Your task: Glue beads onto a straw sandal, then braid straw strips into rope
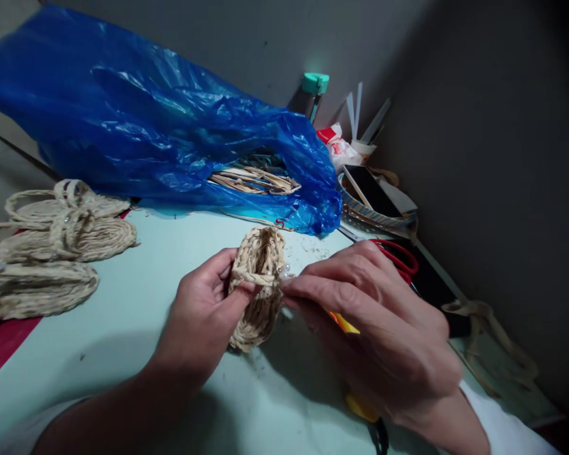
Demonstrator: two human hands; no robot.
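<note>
A small woven straw slipper is held up over the table, its opening toward me and a braided strap across its middle. My left hand grips it from the left, the thumb pressed on the strap. Against its right edge, by the strap's end, sits a small cluster of white pearl beads. The fingertips of my right hand are pinched together at these beads. Partly hidden under that hand is a yellow-orange tool with a black end; its kind is unclear.
More straw slippers lie at the left on red material. A big blue plastic bag with straw strands inside spans the back. At the right are red-handled scissors, a basket holding a phone, and a green-capped bottle.
</note>
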